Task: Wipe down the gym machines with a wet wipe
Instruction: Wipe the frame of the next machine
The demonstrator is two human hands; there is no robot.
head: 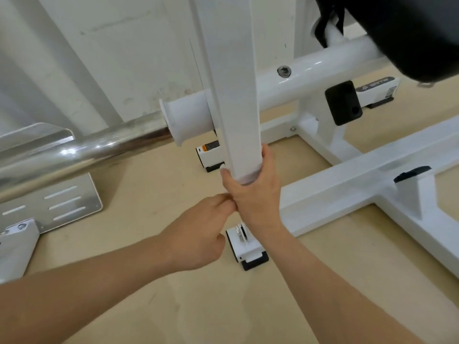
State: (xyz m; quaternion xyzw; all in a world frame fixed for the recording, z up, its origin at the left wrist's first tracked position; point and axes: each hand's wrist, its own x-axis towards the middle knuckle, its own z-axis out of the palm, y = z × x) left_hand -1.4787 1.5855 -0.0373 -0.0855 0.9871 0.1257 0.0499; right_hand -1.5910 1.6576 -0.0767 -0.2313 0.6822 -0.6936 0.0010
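Nearest, the left hand (198,232) curls its fingers against the right hand's heel; what it pinches, I cannot tell. The right hand (250,194) clasps the wet wipe (248,177) round the white post (233,95). The base rail (347,184) to its right probably awaits wiping.

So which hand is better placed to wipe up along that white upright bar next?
Right, I'd say. The right hand is wrapped round the lower end of the white bar, with what looks like the wipe under its fingers. The left hand is curled beside it, off the bar.
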